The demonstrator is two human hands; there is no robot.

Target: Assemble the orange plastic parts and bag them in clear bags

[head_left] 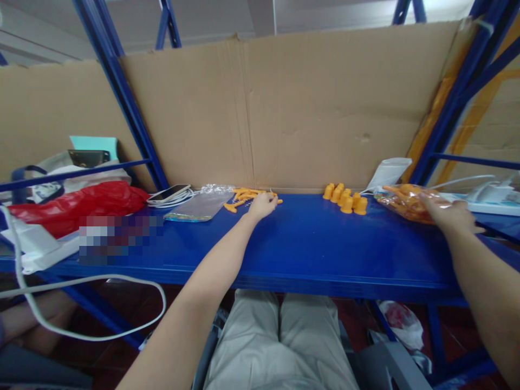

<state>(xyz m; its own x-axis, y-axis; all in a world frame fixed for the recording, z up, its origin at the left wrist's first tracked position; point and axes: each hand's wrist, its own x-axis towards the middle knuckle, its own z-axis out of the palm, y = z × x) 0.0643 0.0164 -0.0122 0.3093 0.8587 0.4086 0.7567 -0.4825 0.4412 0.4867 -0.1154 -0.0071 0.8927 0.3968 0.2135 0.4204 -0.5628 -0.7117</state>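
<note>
Head view: blue desk. Orange T-shaped pieces, loose, by far edge, left of middle; left hand at them, fingertips drawn together. Orange cups, clustered near far edge, right of middle. Clear bag of orange parts, toward far right corner; right hand against it, fingers half curled. Whether either hand grips anything, cannot tell.

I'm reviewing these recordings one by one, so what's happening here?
Someone's left hand is at loose orange pieces on a blue table; the right hand touches a clear bag of orange parts. Orange cups stand between the hands, and a flat plastic bag lies left of the pieces. Whether either hand grips anything is unclear.
</note>
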